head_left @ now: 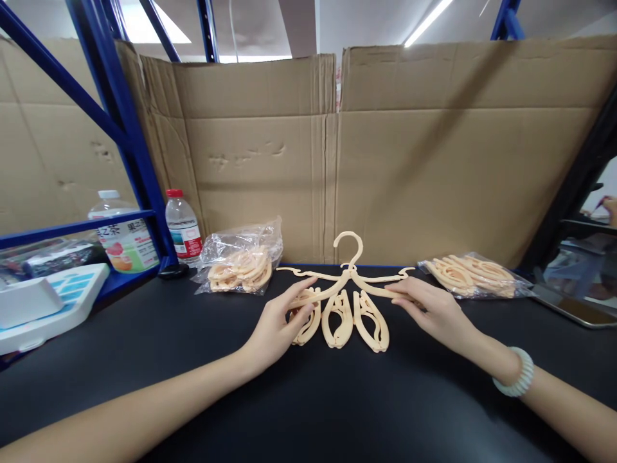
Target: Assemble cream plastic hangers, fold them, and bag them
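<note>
We rest our left hand and right hand, fingers loosely spread, on the arms of a peach plastic folding hanger lying flat on the black tabletop, hook pointing away. Behind the hanger, bagged hangers sit left and right.

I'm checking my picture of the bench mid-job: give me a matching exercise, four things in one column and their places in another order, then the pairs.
Things:
1. hanger
2. red-capped bottle
3. left bag of hangers
4. right bag of hangers

Places:
A. at the foot of the blue rack post, far left
B. between the left hand and right hand, touched by both
C. right of the hook, against the cardboard
D. between the bottle and the hook

Pairs: 1-B, 2-A, 3-D, 4-C
</note>
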A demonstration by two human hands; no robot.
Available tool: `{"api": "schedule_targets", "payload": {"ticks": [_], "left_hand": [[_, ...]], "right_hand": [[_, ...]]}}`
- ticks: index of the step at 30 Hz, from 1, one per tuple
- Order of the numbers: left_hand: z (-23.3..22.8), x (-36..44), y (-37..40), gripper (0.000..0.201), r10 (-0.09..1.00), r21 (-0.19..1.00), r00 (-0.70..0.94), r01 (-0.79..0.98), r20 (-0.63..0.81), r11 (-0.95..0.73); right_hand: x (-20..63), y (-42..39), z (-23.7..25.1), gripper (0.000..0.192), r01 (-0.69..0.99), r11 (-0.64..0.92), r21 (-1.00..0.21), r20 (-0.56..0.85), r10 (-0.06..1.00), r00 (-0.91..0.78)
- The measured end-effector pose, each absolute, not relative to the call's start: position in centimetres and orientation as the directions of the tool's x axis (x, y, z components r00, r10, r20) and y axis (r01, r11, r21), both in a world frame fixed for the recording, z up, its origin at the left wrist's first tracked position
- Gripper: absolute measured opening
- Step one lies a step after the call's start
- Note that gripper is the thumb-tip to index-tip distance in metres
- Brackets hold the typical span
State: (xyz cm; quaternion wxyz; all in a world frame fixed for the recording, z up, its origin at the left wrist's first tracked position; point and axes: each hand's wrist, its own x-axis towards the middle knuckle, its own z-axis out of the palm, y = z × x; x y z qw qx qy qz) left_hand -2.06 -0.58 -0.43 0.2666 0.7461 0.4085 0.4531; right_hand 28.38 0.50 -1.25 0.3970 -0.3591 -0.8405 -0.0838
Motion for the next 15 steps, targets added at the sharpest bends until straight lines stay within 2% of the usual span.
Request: {"api": "schedule_targets", "payload": {"ticks": [5, 9, 15], "left_hand": [[-0.7, -2.2, -0.5, 0.042, 0.862, 0.795, 0.291, 0.346, 0.414, -0.499], [-0.8, -2.3, -0.2, 0.039, 0.866, 0.808, 0.294, 0.329, 0.404, -0.489], [-0.6, -2.3, -0.4, 0.037, 0.876, 0.822, 0.284, 0.323, 0.389, -0.469]], "right_hand": [[28.6, 0.4, -0.5, 0.023, 0.673, 0.739, 0.009, 0.756, 0.436, -0.489], [28.7, -0.1, 0.2, 0.019, 0.773, 0.619, 0.142, 0.772, 0.42, -0.478], [28.6, -1.1, 0.4, 0.018, 0.865, 0.424, 0.269, 0.816, 0.377, -0.438]]}}
